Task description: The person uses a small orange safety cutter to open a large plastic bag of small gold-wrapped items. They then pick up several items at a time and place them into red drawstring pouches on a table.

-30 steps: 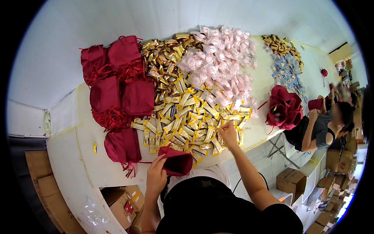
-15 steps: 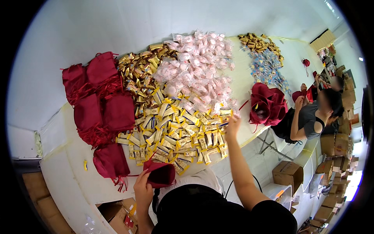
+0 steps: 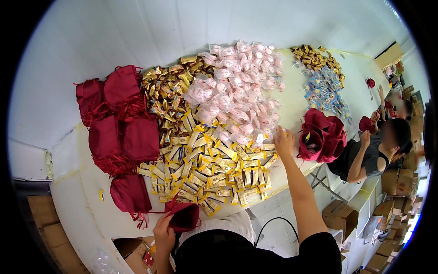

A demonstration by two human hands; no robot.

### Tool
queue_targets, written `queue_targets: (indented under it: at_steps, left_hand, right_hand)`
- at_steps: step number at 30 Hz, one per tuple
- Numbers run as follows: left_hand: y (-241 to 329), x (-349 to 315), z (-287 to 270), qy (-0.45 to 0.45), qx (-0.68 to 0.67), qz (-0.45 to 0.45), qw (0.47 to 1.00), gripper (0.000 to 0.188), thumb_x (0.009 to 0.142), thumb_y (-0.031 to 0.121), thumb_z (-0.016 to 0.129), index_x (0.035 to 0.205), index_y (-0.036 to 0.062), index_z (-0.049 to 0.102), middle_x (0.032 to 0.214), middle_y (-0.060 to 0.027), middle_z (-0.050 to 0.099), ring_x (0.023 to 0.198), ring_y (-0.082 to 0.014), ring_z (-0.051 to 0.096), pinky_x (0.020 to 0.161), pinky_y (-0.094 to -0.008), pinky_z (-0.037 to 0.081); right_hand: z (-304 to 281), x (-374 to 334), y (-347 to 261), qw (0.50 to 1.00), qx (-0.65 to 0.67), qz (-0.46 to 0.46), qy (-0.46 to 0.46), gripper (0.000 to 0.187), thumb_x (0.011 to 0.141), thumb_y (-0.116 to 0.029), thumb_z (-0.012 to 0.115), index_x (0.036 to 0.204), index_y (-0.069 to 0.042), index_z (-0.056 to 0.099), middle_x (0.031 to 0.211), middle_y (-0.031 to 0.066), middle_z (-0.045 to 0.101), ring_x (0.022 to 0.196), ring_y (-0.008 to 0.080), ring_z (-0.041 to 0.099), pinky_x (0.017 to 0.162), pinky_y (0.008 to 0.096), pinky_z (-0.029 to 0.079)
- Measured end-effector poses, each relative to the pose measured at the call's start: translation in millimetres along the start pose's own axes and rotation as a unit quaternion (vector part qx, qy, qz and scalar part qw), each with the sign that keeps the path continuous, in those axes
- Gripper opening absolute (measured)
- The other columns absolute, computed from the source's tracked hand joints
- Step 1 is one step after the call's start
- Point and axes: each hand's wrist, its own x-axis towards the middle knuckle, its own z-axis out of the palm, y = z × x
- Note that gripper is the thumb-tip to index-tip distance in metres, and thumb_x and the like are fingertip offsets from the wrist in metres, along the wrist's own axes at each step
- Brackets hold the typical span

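My left hand (image 3: pixel 163 235) grips the rim of a dark red drawstring bag (image 3: pixel 185 217), its mouth spread, at the table's near edge. Out over the right side of the candy, my right hand (image 3: pixel 285 142) has its fingers apart and nothing visible in them. It is beside the pink-and-white wrapped sweets (image 3: pixel 242 91) and the yellow-ended wrapped bars (image 3: pixel 205 169). Just right of it stands a cluster of open dark red bags (image 3: pixel 324 130). A small yellow-tipped piece (image 3: pixel 307 136) shows at the mouth of one.
Stacked flat red bags (image 3: pixel 105 137) lie on the left, beside gold-wrapped sweets (image 3: pixel 169 86). Farther right are blue-wrapped lollipops (image 3: pixel 326 89) and more gold sweets (image 3: pixel 317 58). A co-worker (image 3: pixel 369 150) sits at the right; cardboard boxes (image 3: pixel 340 217) stand below the table.
My right hand has moved from the bars toward the bag cluster, its fingers now apart. A yellow-tipped piece now shows at a bag's mouth. The view has shifted slightly; my left hand keeps its bag.
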Motion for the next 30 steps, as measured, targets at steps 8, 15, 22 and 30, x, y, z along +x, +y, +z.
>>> queue_targets:
  at_steps: [8, 15, 22, 30]
  left_hand:
    - [8, 10, -4, -0.002, -0.048, 0.013, 0.999, 0.037, 0.066, -0.007, 0.043, 0.1, -0.0042, 0.057, 0.106, -0.0195, 0.057, 0.096, -0.0344, 0.056, 0.086, -0.037, 0.044]
    - [-6, -1, -17, 0.01, -0.086, 0.008, 0.996, 0.037, 0.068, -0.007, 0.043, 0.102, -0.0038, 0.057, 0.11, -0.0179, 0.056, 0.097, -0.0331, 0.056, 0.087, -0.0354, 0.044]
    - [-21, -2, -30, 0.052, -0.116, -0.018, 0.992, 0.039, 0.066, -0.008, 0.042, 0.101, -0.0038, 0.057, 0.109, -0.0188, 0.057, 0.098, -0.0327, 0.056, 0.086, -0.0346, 0.044]
    - [-13, -13, -46, 0.056, -0.121, -0.019, 0.991, 0.038, 0.067, -0.007, 0.043, 0.102, -0.003, 0.057, 0.111, -0.0176, 0.056, 0.102, -0.0328, 0.054, 0.09, -0.0358, 0.042]
  right_hand:
    - [47, 3, 50, 0.99, 0.086, -0.081, 0.077, 0.028, 0.07, -0.011, 0.061, 0.097, -0.006, 0.055, 0.086, 0.0131, 0.054, 0.079, 0.0258, 0.054, 0.064, 0.0354, 0.047]
    - [10, 10, 52, 0.851, 0.483, 0.121, -0.17, 0.016, 0.068, 0.001, 0.061, 0.075, -0.007, 0.048, 0.058, -0.0014, 0.045, 0.046, 0.008, 0.043, 0.04, 0.0219, 0.034]
    - [-112, -35, -97, 0.82, 0.535, -0.135, -0.155, 0.048, 0.064, 0.002, 0.06, 0.111, -0.004, 0.051, 0.1, 0.004, 0.053, 0.096, 0.0133, 0.05, 0.08, 0.0248, 0.043]
    - [-39, -29, -373, 0.798, 0.366, -0.427, -0.22, 0.061, 0.065, -0.016, 0.069, 0.122, -0.009, 0.049, 0.115, 0.0132, 0.051, 0.11, 0.0298, 0.044, 0.096, 0.0382, 0.034]
